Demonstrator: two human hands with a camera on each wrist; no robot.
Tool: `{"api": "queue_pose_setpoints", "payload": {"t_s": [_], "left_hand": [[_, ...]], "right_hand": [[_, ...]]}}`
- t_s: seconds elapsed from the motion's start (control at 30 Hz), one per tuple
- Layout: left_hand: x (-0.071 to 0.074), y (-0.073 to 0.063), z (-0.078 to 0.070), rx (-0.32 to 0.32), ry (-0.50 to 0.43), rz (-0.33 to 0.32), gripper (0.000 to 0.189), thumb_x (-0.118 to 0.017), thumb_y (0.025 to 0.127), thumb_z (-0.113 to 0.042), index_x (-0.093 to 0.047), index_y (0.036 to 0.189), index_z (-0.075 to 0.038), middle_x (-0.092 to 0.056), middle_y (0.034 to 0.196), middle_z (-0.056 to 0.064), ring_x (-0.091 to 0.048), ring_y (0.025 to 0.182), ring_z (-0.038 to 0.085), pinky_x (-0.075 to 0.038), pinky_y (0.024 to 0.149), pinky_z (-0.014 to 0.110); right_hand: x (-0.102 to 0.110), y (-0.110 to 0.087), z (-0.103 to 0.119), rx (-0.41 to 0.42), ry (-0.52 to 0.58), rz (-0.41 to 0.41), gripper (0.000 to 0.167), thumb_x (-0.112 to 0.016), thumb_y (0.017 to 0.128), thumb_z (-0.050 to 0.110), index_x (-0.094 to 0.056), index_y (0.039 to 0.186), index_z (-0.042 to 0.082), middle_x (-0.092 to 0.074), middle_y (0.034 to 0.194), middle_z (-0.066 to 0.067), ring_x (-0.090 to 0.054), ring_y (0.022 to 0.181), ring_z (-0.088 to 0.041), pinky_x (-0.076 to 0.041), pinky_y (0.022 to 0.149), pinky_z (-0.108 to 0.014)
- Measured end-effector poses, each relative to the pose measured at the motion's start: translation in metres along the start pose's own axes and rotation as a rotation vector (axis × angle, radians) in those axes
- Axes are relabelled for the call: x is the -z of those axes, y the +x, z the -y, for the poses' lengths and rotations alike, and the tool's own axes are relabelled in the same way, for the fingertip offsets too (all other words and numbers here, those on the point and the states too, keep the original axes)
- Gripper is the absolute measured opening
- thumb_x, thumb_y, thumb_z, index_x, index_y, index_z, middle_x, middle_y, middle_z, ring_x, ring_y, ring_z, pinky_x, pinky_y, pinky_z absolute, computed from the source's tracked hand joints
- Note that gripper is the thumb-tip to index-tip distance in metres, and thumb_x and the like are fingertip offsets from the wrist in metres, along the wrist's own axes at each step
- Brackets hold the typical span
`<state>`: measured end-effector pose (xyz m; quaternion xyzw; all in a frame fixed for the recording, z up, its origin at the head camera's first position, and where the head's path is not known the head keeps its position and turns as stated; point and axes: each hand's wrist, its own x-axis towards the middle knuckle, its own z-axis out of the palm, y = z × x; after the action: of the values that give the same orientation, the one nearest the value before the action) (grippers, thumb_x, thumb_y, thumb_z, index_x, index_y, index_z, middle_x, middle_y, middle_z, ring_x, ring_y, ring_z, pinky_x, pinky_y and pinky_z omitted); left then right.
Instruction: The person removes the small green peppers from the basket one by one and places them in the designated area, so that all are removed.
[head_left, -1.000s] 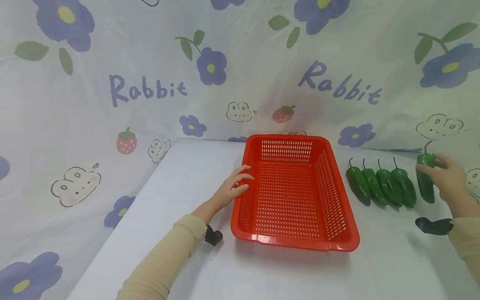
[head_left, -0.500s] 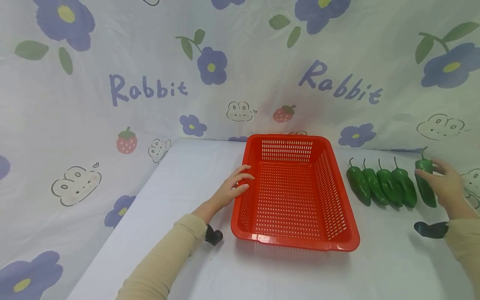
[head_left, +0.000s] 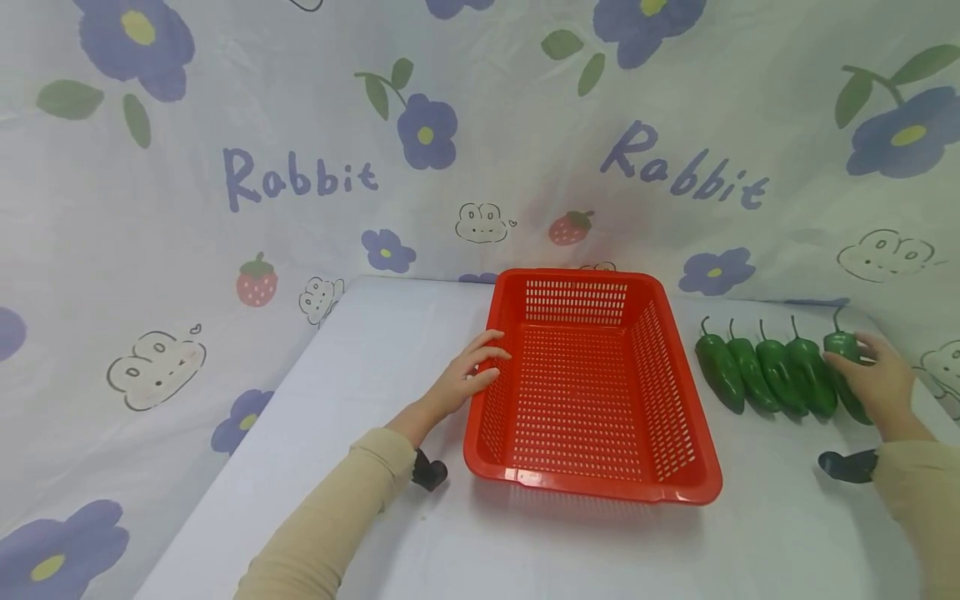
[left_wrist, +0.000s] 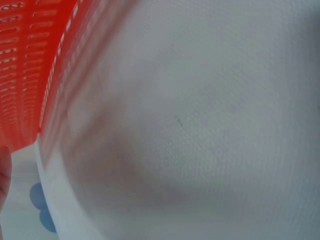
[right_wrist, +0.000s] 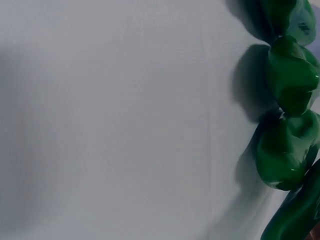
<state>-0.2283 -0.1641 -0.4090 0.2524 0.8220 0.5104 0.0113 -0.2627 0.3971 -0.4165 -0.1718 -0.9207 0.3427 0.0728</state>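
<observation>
My right hand [head_left: 883,385] pinches a long green pepper [head_left: 842,343] between thumb and fingers, its curved stem pointing away. This pepper lies at the right end of a row of several like it [head_left: 721,372], close beside its neighbour. In the right wrist view, the tips of the peppers [right_wrist: 282,155] line up along the right side. My left hand [head_left: 459,385] rests at the left rim of a red plastic basket [head_left: 577,485], fingers spread loosely over the edge. One fingertip [left_wrist: 4,172] shows beside the perforated basket wall [left_wrist: 22,75] in the left wrist view.
A white cloth [head_left: 360,350] covers the table. Behind it hangs a sheet [head_left: 420,50] printed with flowers, rabbits and strawberries. The basket stands between my hands, its slotted bottom bare, with the pepper row just to its right.
My right hand has moved left and slightly nearer with the pepper, bringing it down against the end of the row. The left hand and basket have stayed put.
</observation>
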Motion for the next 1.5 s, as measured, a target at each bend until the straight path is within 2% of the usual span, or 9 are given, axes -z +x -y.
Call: {"api": "queue_pose_setpoints", "payload": {"t_s": [0.13, 0.37, 0.5, 0.57, 0.9, 1.07, 1.17, 1.5], "left_hand": [[0.0, 0.0, -0.005, 0.013, -0.001, -0.001, 0.036, -0.049, 0.086, -0.019, -0.054, 0.117, -0.001, -0.029, 0.145, 0.007, -0.027, 0.132, 0.027, -0.042, 0.094, 0.05], [0.003, -0.006, -0.041, 0.017, -0.018, 0.019, 0.035, -0.046, 0.086, -0.012, -0.052, 0.115, 0.007, -0.028, 0.143, 0.02, -0.027, 0.13, 0.035, -0.042, 0.094, 0.05], [0.004, -0.007, -0.045, 0.025, -0.012, 0.019, 0.034, -0.046, 0.086, -0.012, -0.053, 0.115, 0.006, -0.028, 0.143, 0.02, -0.027, 0.13, 0.034, -0.041, 0.095, 0.051], [0.003, -0.007, -0.045, 0.026, -0.016, 0.017, 0.034, -0.046, 0.086, -0.012, -0.053, 0.115, 0.006, -0.029, 0.143, 0.019, -0.026, 0.131, 0.035, -0.041, 0.095, 0.051], [0.003, -0.007, -0.043, 0.044, -0.01, 0.019, 0.037, -0.047, 0.087, -0.014, -0.051, 0.117, 0.007, -0.028, 0.144, 0.018, -0.026, 0.131, 0.034, -0.04, 0.096, 0.051], [0.0, -0.001, -0.016, 0.035, -0.006, 0.008, 0.037, -0.048, 0.087, -0.016, -0.052, 0.118, 0.003, -0.027, 0.146, 0.013, -0.025, 0.132, 0.031, -0.041, 0.095, 0.051], [-0.001, 0.001, -0.003, 0.021, -0.011, -0.001, 0.037, -0.049, 0.087, -0.019, -0.054, 0.118, -0.001, -0.028, 0.146, 0.008, -0.026, 0.132, 0.028, -0.041, 0.095, 0.05], [-0.001, 0.001, -0.001, 0.001, 0.014, -0.008, 0.036, -0.048, 0.087, -0.023, -0.055, 0.116, -0.004, -0.031, 0.143, 0.003, -0.029, 0.13, 0.025, -0.044, 0.093, 0.048]], "right_hand": [[-0.001, -0.001, -0.002, -0.023, -0.017, 0.011, 0.071, -0.046, 0.092, 0.036, -0.014, 0.143, -0.002, -0.021, 0.14, -0.035, -0.024, 0.126, -0.053, -0.027, 0.098, -0.061], [-0.003, -0.003, -0.008, 0.038, -0.073, 0.039, 0.067, -0.041, 0.094, 0.035, -0.016, 0.139, -0.009, -0.024, 0.134, -0.04, -0.023, 0.122, -0.056, -0.019, 0.1, -0.063], [-0.005, -0.004, -0.009, 0.085, -0.09, 0.04, 0.064, -0.039, 0.096, 0.032, -0.019, 0.137, -0.012, -0.026, 0.131, -0.042, -0.025, 0.119, -0.058, -0.017, 0.1, -0.063], [-0.006, -0.004, -0.009, 0.078, -0.088, 0.048, 0.063, -0.038, 0.096, 0.031, -0.018, 0.136, -0.013, -0.025, 0.131, -0.042, -0.024, 0.12, -0.058, -0.016, 0.1, -0.064], [-0.008, -0.005, -0.003, -0.054, -0.057, 0.092, 0.065, -0.032, 0.097, 0.036, -0.013, 0.139, -0.01, -0.02, 0.136, -0.04, -0.017, 0.125, -0.055, -0.016, 0.102, -0.062], [-0.007, -0.005, -0.002, -0.081, -0.066, 0.11, 0.064, -0.03, 0.097, 0.036, -0.012, 0.139, -0.01, -0.017, 0.137, -0.039, -0.015, 0.127, -0.055, -0.016, 0.102, -0.062], [-0.006, -0.004, -0.003, -0.085, -0.084, 0.126, 0.065, -0.028, 0.097, 0.038, -0.012, 0.138, -0.01, -0.016, 0.138, -0.038, -0.014, 0.127, -0.055, -0.015, 0.103, -0.062], [-0.006, 0.002, -0.008, -0.011, -0.204, 0.153, 0.066, -0.023, 0.097, 0.042, -0.019, 0.135, -0.013, -0.019, 0.135, -0.04, -0.021, 0.121, -0.057, -0.018, 0.101, -0.061]]}}
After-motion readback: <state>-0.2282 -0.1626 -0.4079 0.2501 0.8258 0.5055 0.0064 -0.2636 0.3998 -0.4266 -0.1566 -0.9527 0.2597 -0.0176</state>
